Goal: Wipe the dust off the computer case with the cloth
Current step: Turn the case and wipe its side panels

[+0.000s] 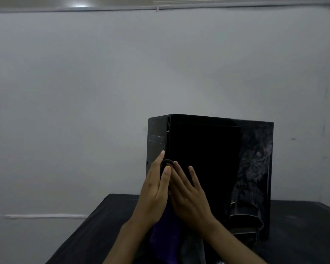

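Two hands, purple cloth against black computer case.

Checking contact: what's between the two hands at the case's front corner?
In the head view, the cloth: it bunches dark between left hand and right hand, against the computer case, hanging purple below.

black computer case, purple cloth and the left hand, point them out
black computer case [204, 159], head view, on the dark glossy side panel
purple cloth [166, 239], head view, on the part hanging below the hands
left hand [154, 189], head view, on its back
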